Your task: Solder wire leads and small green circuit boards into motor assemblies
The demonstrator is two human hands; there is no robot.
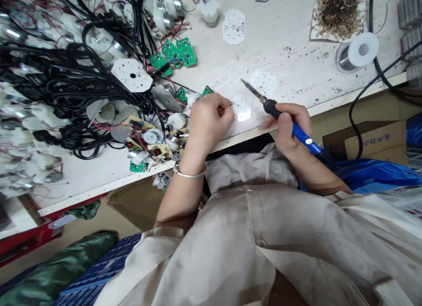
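Observation:
My right hand (290, 125) grips a soldering iron (296, 132) with a blue handle, its bare metal tip pointing up and left above the table. My left hand (212, 119) is closed in a pinch on thin wire ends that stick out past the fingertips. Just right of those fingertips lies a white LED board (243, 109) near the table's front edge. Another white LED board (263, 82) rests behind it, below the iron's shaft. Small green circuit boards (181, 52) and white plastic parts lie beyond and left of my left hand.
A tangled heap of black cables (75, 81) and white motor-like parts covers the table's left side. At the right stand a solder spool (361, 51) and a pad of brown shavings (339, 13). A black cord (358, 95) hangs over the front edge, near a cardboard box (377, 141).

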